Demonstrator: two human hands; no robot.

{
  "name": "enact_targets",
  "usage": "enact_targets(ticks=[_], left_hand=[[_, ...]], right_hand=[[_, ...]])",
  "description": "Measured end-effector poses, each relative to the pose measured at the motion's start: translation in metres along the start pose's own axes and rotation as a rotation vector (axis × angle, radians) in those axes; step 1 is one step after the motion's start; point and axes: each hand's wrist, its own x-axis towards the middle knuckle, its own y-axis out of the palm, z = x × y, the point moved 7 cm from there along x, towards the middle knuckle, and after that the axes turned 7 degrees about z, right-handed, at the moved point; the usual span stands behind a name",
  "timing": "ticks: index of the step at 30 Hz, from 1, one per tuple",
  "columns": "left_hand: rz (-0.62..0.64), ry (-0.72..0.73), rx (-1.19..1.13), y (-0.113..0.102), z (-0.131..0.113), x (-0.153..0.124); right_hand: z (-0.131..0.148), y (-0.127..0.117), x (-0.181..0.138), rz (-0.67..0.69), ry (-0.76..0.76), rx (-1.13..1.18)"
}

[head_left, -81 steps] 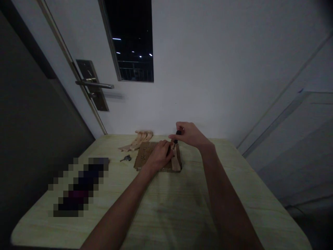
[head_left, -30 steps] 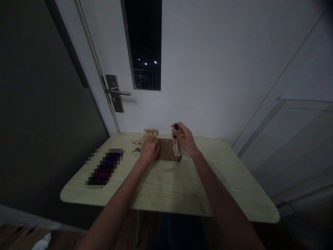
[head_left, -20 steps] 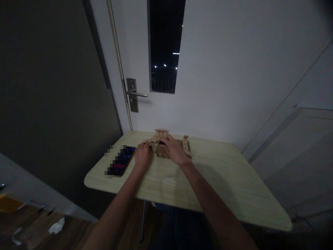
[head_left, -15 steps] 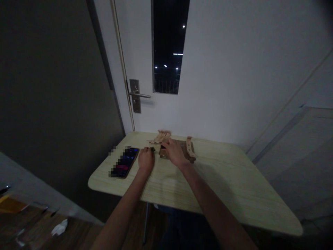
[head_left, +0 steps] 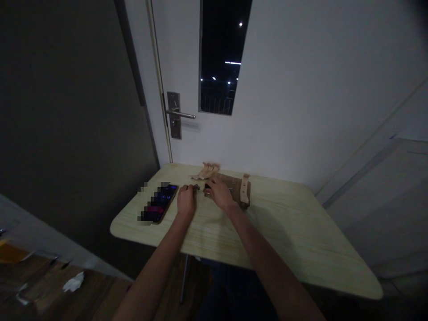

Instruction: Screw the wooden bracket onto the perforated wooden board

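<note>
My left hand (head_left: 186, 199) rests on the light wood-grain table (head_left: 284, 232), its fingers curled. A small dark piece (head_left: 196, 187) shows at its fingertips, too small to name. Just to the right, my right hand (head_left: 220, 192) lies over the left end of a flat brown block-like object (head_left: 236, 185). Its fingers are bent around a small black item (head_left: 207, 186), partly hidden. Across the right end of the brown object runs a tan strip with holes (head_left: 245, 189). The two hands are slightly apart.
A phone (head_left: 163, 203) with a lit screen lies left of my left hand. Crumpled tan strips (head_left: 207, 170) lie at the table's back edge. Beyond stands a white door with a metal handle (head_left: 180, 114). White crumpled paper (head_left: 73, 281) is on the floor.
The camera view has shifted slightly. My right fingers have moved a little around the black item at the brown object's left end. The small dark piece at my left fingertips has turned slightly.
</note>
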Motion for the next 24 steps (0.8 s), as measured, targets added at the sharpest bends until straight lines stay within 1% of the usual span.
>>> enact_targets(ticks=[3,5,9,11,12,14,15,17,20,24], left_hand=[[0.0,0.024,-0.05,-0.002,-0.004,-0.002],[-0.017,0.077,-0.134,-0.004,-0.008,-0.002],[-0.103,0.199,-0.396,-0.015,-0.023,0.001],[-0.139,0.214,-0.551,-0.022,-0.033,0.005],[-0.146,0.23,-0.618,-0.025,-0.04,0.008],[-0.152,0.261,-0.704,-0.031,-0.057,0.014],[-0.147,0.276,-0.742,-0.032,-0.066,0.017],[-0.132,0.316,-0.792,-0.034,-0.083,0.023],[-0.116,0.375,-0.75,-0.033,-0.104,0.025],[-0.133,0.444,-0.582,-0.034,-0.122,0.021]], right_hand=[[0.003,-0.006,0.006,-0.01,0.011,0.029],[0.008,-0.015,0.011,-0.025,0.013,0.045],[0.023,-0.047,0.017,-0.1,-0.02,0.076],[0.023,-0.07,0.011,-0.22,-0.082,0.162],[0.018,-0.079,0.007,-0.248,-0.083,0.19],[0.004,-0.091,-0.001,-0.252,-0.089,0.232],[-0.004,-0.093,-0.006,-0.229,-0.103,0.254],[-0.022,-0.093,-0.013,-0.136,-0.112,0.258],[-0.049,-0.093,-0.021,-0.124,-0.021,0.219],[-0.066,-0.09,-0.026,-0.133,0.04,0.288]])
